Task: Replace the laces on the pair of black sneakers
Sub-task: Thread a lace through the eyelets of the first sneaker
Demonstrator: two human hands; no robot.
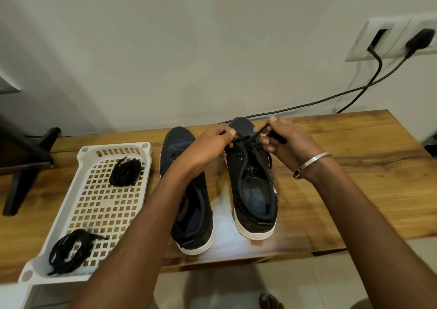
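Two black sneakers with white soles stand side by side on the wooden table (343, 178), toes toward the wall. The right sneaker (254, 190) has a black lace (246, 143) crossing its eyelets. My left hand (210, 146) pinches the lace at the left of the eyelets. My right hand (286, 140) grips the other lace end just above the shoe's right side. The left sneaker (186, 204) lies partly under my left forearm; its eyelet area is mostly hidden.
A white perforated tray (99, 202) at the left holds two bundles of black laces, one far (125, 172) and one near (71, 252). A dark stand (26, 164) sits at the far left. Two black cables (354, 91) run from a wall socket (390, 39) behind the table.
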